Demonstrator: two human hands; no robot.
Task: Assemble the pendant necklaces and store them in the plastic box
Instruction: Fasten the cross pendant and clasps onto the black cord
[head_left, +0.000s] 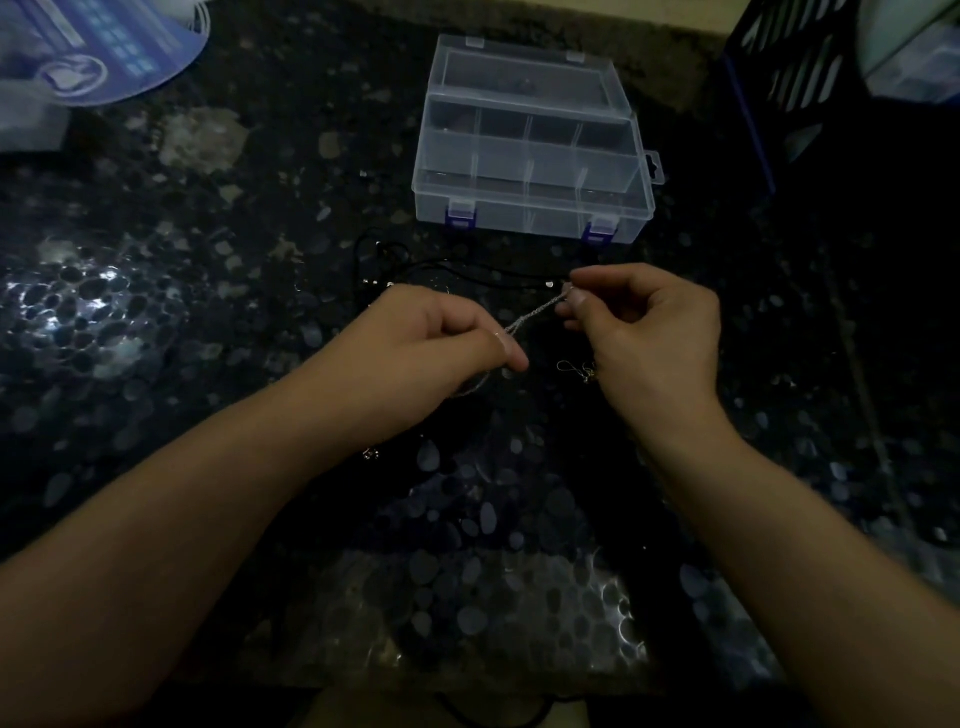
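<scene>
A thin silver chain is stretched between my two hands above the dark speckled table. My left hand pinches its lower end with curled fingers. My right hand pinches the upper end between thumb and fingertip. A small gold clasp or pendant piece lies on the table just below my right hand. Black cords lie tangled behind my hands. The clear plastic box, with dividers and blue latches, stands open further back.
A dark blue slotted basket stands at the back right. A blue and white printed item lies at the back left. Another small metal piece rests near my left forearm. The light is dim.
</scene>
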